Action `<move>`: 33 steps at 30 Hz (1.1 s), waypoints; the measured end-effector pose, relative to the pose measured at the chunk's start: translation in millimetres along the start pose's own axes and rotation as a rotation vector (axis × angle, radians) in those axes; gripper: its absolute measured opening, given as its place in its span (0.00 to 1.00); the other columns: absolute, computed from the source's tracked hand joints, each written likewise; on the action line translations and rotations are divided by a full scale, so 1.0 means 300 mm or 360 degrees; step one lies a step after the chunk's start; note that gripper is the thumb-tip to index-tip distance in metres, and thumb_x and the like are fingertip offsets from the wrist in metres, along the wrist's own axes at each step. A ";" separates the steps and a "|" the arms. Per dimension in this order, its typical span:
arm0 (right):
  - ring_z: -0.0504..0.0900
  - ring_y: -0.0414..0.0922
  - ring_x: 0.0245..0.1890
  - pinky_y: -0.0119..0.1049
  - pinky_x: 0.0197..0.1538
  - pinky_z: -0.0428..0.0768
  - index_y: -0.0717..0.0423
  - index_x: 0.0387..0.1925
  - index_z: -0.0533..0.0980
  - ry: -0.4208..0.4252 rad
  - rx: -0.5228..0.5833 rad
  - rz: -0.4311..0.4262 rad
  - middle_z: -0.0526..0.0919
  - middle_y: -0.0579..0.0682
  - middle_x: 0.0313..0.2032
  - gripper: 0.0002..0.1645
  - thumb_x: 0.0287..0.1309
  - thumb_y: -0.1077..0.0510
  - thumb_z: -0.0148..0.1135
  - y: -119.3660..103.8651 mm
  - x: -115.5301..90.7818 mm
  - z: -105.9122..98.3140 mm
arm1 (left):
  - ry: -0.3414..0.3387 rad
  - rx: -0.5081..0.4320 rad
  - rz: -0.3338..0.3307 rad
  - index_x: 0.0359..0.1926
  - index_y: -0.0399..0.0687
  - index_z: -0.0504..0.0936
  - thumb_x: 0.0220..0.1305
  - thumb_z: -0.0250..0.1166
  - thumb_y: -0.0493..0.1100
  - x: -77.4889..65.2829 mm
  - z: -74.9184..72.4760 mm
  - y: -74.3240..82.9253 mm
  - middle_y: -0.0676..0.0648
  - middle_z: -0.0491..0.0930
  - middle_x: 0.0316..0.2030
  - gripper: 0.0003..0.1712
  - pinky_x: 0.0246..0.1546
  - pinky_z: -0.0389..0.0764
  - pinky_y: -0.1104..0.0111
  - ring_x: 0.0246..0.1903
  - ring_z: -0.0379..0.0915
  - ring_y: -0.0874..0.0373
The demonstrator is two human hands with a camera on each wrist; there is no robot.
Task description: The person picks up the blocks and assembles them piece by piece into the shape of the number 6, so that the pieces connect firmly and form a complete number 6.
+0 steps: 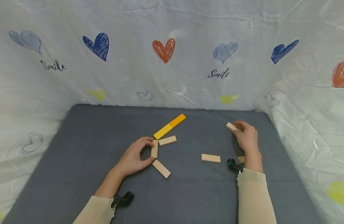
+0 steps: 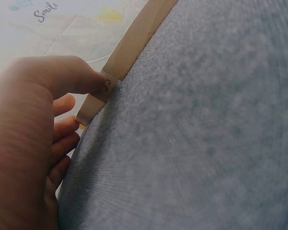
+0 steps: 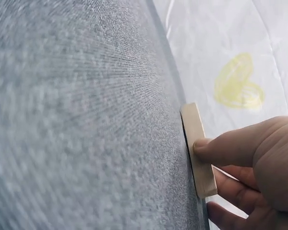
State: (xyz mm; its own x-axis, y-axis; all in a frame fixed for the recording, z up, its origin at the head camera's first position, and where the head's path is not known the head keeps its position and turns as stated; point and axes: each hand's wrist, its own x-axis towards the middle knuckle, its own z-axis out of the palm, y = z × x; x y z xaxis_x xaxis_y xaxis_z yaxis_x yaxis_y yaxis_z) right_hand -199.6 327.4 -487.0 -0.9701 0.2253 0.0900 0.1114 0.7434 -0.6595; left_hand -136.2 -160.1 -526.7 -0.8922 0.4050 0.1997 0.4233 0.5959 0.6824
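My left hand (image 1: 132, 158) spans a plain wooden block (image 1: 154, 149) lying on the grey cloth, thumb at its near end and fingers at its far end. In the left wrist view the thumb (image 2: 81, 76) presses against the block's end. One plain block (image 1: 161, 169) slants away from its near end, and another block (image 1: 167, 140) lies beside its far end. Two yellow-orange blocks (image 1: 169, 127) form a slanting line just beyond. Over at the right, my right hand (image 1: 246, 137) pinches a plain wooden block (image 3: 198, 148) between thumb and fingers, close over the cloth.
A loose plain block (image 1: 210, 158) lies between the two hands. Partly hidden by the right wrist is another block (image 1: 240, 159). The grey cloth (image 1: 188, 196) covers the table, with a white printed curtain (image 1: 188, 84) hanging behind and at the sides.
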 end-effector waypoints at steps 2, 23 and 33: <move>0.80 0.66 0.65 0.65 0.68 0.75 0.65 0.71 0.77 -0.0007 0.0011 -0.0019 0.85 0.66 0.63 0.26 0.75 0.64 0.65 -0.004 -0.002 -0.005 | 0.0004 0.0000 0.0009 0.61 0.55 0.80 0.66 0.80 0.47 0.002 0.001 0.000 0.50 0.74 0.74 0.26 0.73 0.70 0.40 0.75 0.68 0.44; 0.84 0.63 0.60 0.63 0.58 0.83 0.61 0.70 0.79 0.0099 -0.0005 -0.0258 0.86 0.62 0.61 0.26 0.74 0.62 0.69 -0.097 -0.045 0.061 | 0.0036 0.0006 0.0059 0.61 0.55 0.81 0.64 0.81 0.45 0.001 -0.002 -0.001 0.48 0.75 0.73 0.27 0.71 0.72 0.39 0.73 0.70 0.42; 0.85 0.63 0.60 0.64 0.58 0.83 0.62 0.69 0.80 0.0001 -0.0025 -0.0409 0.87 0.63 0.60 0.26 0.73 0.63 0.71 -0.158 -0.076 0.101 | 0.0018 0.0004 0.0041 0.61 0.55 0.81 0.64 0.81 0.45 -0.001 -0.006 0.004 0.48 0.75 0.72 0.27 0.72 0.71 0.40 0.74 0.70 0.43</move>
State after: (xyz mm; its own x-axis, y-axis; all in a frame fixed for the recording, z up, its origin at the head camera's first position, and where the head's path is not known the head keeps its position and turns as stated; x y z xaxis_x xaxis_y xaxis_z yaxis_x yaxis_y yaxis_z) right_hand -189.3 267.8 -480.4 -0.9668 0.0281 0.2538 -0.1355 0.7860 -0.6032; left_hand -135.6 -160.7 -524.6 -0.8827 0.4125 0.2251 0.4465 0.5871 0.6752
